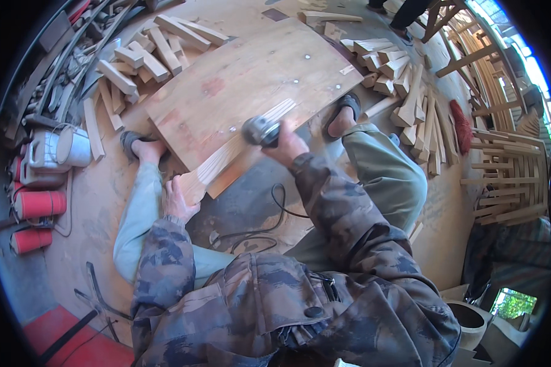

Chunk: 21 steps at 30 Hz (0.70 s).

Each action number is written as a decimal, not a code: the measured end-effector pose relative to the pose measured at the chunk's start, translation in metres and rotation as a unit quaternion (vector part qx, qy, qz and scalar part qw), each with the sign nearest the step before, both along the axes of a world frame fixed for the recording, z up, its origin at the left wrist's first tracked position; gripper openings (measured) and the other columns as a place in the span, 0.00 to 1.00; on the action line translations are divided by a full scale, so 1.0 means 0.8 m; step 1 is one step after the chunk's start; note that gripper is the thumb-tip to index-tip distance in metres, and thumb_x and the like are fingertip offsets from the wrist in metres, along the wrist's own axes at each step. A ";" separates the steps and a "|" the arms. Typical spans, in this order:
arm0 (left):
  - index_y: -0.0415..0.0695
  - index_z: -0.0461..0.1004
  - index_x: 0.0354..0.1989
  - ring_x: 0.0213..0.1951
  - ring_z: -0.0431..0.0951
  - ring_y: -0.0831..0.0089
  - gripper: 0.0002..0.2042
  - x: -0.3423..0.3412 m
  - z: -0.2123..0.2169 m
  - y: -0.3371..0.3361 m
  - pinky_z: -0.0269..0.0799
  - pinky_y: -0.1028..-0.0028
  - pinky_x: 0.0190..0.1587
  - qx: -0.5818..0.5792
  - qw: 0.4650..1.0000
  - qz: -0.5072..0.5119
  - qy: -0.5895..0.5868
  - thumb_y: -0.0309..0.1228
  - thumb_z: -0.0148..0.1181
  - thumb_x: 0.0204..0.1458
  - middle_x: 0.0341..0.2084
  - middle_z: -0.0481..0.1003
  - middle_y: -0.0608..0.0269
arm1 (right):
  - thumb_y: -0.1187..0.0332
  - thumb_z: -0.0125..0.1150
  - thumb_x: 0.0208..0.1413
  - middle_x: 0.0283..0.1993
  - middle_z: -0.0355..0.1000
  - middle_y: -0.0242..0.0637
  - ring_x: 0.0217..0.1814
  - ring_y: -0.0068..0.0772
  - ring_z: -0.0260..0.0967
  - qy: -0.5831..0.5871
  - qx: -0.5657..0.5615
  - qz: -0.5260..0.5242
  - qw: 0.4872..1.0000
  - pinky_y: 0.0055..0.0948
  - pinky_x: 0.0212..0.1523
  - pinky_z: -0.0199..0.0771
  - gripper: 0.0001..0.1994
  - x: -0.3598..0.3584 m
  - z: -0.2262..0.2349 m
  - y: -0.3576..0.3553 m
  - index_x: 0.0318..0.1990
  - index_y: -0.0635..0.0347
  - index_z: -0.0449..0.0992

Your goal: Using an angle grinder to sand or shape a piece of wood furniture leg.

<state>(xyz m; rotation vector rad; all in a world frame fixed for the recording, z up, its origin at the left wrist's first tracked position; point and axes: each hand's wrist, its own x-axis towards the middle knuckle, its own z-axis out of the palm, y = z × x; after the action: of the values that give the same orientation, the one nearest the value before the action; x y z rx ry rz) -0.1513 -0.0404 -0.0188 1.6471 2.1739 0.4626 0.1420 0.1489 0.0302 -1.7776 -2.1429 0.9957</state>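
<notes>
A pale, shaped wooden piece (221, 161), wide at its near end and narrower toward the far end, lies slantwise along the near edge of a low wooden board (239, 79). My left hand (179, 200) is closed round its wide near end. In my right hand (289, 145) is an angle grinder (261, 131), slightly smeared by motion. The grinder's head is over the middle of the wooden piece; whether it touches the wood I cannot tell.
Cut wood blocks (156, 52) are heaped beyond the board at left, shaped pieces (419, 116) at right. A black cable (281, 202) loops on the floor between my legs. White containers (73, 145) and red cans (40, 203) stand at left, slatted wooden frames (511, 177) at right.
</notes>
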 end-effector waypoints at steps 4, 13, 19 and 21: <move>0.43 0.51 0.59 0.53 0.64 0.49 0.47 0.006 0.002 0.008 0.66 0.60 0.54 -0.015 1.000 -0.002 -0.002 0.28 0.73 0.26 0.49 0.59 0.49 | 0.56 0.72 0.37 0.41 0.74 0.55 0.47 0.56 0.72 -0.015 0.006 0.012 1.000 0.44 0.46 0.72 0.39 0.018 0.001 0.007 0.55 0.59 0.57; 0.43 0.57 0.60 0.53 0.65 0.51 0.45 0.011 0.020 0.006 0.66 0.61 0.55 0.047 0.995 -0.036 0.081 0.31 0.74 0.28 0.52 0.61 0.51 | 0.50 0.75 0.34 0.45 0.71 0.54 0.46 0.47 0.73 -0.037 0.031 -0.178 0.983 0.34 0.46 0.72 0.45 0.106 -0.020 0.116 0.54 0.73 0.58; 0.35 0.77 0.41 0.48 0.76 0.66 0.22 -0.060 -0.010 0.031 0.70 0.69 0.50 -0.032 0.943 0.088 -0.321 0.37 0.71 0.41 0.48 0.75 0.52 | 0.54 0.74 0.35 0.48 0.71 0.52 0.51 0.43 0.71 0.160 -0.030 -0.157 0.974 0.33 0.50 0.69 0.41 0.122 -0.043 0.098 0.53 0.73 0.62; 0.38 0.74 0.49 0.50 0.75 0.66 0.26 -0.064 -0.002 0.020 0.71 0.70 0.49 -0.011 0.955 0.092 -0.281 0.36 0.71 0.41 0.48 0.74 0.54 | 0.55 0.74 0.36 0.48 0.71 0.51 0.50 0.41 0.71 0.184 -0.050 -0.114 0.975 0.32 0.50 0.70 0.40 0.085 -0.007 0.072 0.53 0.73 0.62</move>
<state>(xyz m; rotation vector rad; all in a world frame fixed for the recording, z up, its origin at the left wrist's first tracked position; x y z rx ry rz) -0.2026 -0.0241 -0.0207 1.1182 1.8848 0.8396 0.2097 0.2063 0.0248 -1.6744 -1.6535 1.2715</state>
